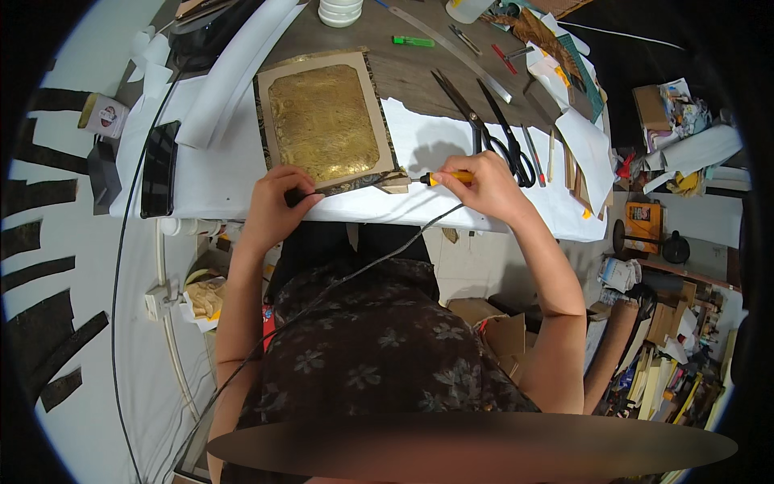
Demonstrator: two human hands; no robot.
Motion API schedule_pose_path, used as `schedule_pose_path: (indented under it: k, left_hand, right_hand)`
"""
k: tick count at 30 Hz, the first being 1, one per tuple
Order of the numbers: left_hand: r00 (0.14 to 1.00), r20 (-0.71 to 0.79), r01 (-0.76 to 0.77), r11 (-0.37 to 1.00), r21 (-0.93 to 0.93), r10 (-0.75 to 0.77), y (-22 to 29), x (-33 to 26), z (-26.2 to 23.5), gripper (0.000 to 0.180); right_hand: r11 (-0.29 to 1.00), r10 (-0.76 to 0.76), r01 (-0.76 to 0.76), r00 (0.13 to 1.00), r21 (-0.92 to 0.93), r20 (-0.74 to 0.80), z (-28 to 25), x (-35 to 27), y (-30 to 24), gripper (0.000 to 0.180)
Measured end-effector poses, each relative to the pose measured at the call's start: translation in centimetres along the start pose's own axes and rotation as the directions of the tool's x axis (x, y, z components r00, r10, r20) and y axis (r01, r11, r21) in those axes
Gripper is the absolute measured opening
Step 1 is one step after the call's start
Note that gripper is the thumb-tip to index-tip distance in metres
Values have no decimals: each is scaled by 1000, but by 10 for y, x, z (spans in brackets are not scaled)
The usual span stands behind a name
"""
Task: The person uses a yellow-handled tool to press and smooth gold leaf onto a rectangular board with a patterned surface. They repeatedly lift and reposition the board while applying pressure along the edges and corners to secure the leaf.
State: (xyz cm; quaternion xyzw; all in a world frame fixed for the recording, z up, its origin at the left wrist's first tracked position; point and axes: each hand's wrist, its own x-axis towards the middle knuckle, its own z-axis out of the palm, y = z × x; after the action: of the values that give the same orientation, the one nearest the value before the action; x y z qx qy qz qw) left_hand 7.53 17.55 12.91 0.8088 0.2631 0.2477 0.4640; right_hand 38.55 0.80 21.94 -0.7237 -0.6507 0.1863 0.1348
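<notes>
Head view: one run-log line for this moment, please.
left hand: presses gold panel's near edge | right hand: holds corded yellow-handled tool, tip at panel corner | scissors: beside right hand

Small tin [103, 115] at the table's far left edge: round, cream-sided, with a red and white label and a gold lid. Just right of it, dark phone [159, 168], a long black rectangle, screen unlit, lying flat on the white sheet [218, 173]. At the top edge, white round tub [339, 11], squat, partly cut off by the frame. Off the table's right end, low down, orange box [642, 225] with a dark printed panel on its face. Above that, brown cardboard box [650, 106], plain, beside crumpled papers. Below the table, 1 open brown carton [496, 327].
</notes>
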Motion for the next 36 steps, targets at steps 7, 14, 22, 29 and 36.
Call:
schedule_pose_path:
  k: [7, 14, 22, 29, 36]
  left_hand:
    - [999, -3, 38, 999, -37, -38, -2, 0, 0, 16]
    - [1000, -23, 17, 1000, -8, -17, -5, 0, 1, 12]
    - [999, -47, -7, 999, -34, 6, -6, 0, 4, 10]
    - [996, -34, 83, 995, -59, -85, 0, 2, 3, 10]
    - [997, -44, 60, 996, -68, -63, -2, 1, 4, 11]
  right_hand:
    - [998, -47, 48, 999, 51, -23, 3, 2, 4, 21]
    - [1000, -24, 24, 1000, -2, -5, -4, 9, -1, 23]
    - [986, -153, 153, 988, 65, -10, 8, 12, 4, 21]
    - [994, -105, 105, 994, 3, 6, 13, 22, 0, 24]
    - [980, -187, 186, 982, 71, 13, 12, 26, -13, 23]
